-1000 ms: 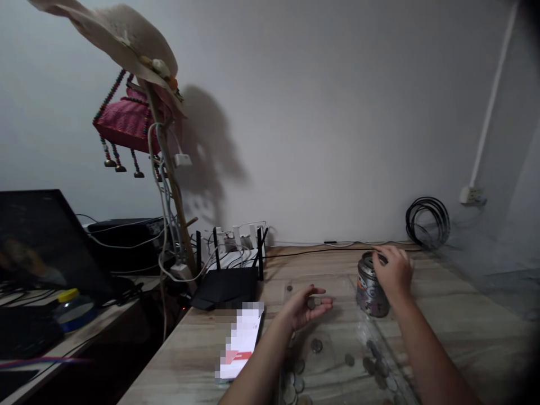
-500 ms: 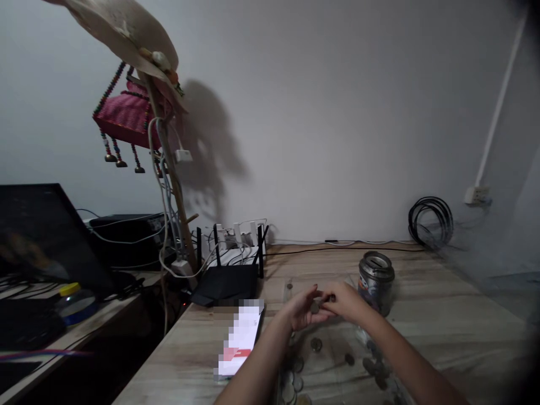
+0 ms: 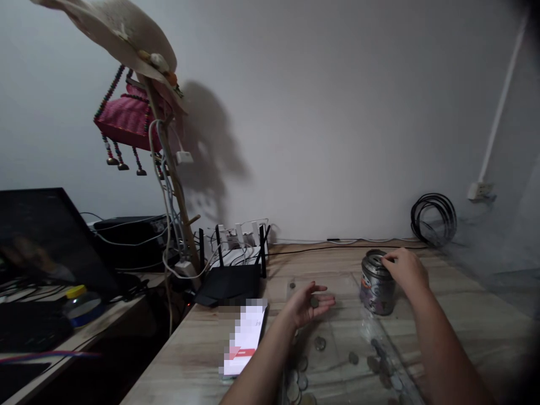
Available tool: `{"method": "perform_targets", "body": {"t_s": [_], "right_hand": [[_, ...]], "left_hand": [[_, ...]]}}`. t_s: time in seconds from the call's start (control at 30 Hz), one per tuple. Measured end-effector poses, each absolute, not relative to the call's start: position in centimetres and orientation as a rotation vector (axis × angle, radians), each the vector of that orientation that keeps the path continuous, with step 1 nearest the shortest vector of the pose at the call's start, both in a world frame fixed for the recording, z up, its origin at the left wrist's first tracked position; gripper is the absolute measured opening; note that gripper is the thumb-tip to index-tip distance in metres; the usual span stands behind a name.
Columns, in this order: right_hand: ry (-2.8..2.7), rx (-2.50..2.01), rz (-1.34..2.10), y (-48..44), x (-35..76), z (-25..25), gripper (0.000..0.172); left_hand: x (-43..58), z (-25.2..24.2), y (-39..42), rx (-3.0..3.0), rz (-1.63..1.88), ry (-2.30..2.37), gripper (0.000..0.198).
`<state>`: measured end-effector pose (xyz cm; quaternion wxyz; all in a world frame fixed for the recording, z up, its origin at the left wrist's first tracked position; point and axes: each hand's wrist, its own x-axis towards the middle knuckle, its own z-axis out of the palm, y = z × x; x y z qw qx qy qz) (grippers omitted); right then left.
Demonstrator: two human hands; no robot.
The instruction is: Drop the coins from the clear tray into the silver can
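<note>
My left hand (image 3: 310, 306) is palm up with its fingers spread, and a coin (image 3: 314, 302) lies in it. Over at the silver can (image 3: 377, 289), my right hand (image 3: 407, 270) has thumb and fingers pinched together at the slotted lid. What sits between those fingertips is too small to make out. The can stands upright with printed pictures on its side. Below my left hand is a clear plastic tray (image 3: 343, 281) with several loose coins in it, among them a single coin (image 3: 319, 343) near the middle and a darker group (image 3: 379, 365) on the right.
A phone (image 3: 247, 343) with a lit screen lies left of my forearm. Behind it stand a black router (image 3: 230, 284) and white antennas. A coiled black cable (image 3: 433, 219) leans on the wall. Further left are a monitor (image 3: 46, 242) and a yellow-capped container (image 3: 80, 304).
My right hand has left my left palm and moved right to the can's lid; earlier it pinched a small dark coin. My left hand stays nearly in place, still bearing a coin.
</note>
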<state>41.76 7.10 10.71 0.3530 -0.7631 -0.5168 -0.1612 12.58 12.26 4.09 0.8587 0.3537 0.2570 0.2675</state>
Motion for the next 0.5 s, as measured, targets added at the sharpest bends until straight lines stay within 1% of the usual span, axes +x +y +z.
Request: {"method": "perform_targets", "body": {"t_s": [0.1, 0.2, 0.27, 0.33, 0.4, 0.5], "right_hand": [[-1.303, -2.055, -0.370, 7.1, 41.1, 10.7, 0.022], [-1.276, -2.044, -0.432, 6.7, 40.0, 11.1, 0.026], [-1.248, -1.918, -0.526, 6.4, 38.7, 11.3, 0.030], [-1.255, -1.711, -0.543, 6.3, 36.8, 11.4, 0.033], [-1.400, -1.517, -0.415, 6.2, 34.3, 11.0, 0.032], [-1.868, -1.340, -0.093, 6.1, 30.6, 10.0, 0.026]], "left_hand": [[12.6, 4.1, 12.3, 0.723, 0.564, 0.540, 0.042], [12.6, 4.0, 12.4, 0.717, 0.561, 0.526, 0.044], [12.6, 4.0, 12.4, 0.715, 0.561, 0.510, 0.045], [12.6, 4.1, 12.4, 0.707, 0.563, 0.497, 0.047], [12.6, 4.3, 12.3, 0.693, 0.566, 0.485, 0.051], [12.6, 4.6, 12.3, 0.678, 0.580, 0.435, 0.056]]}}
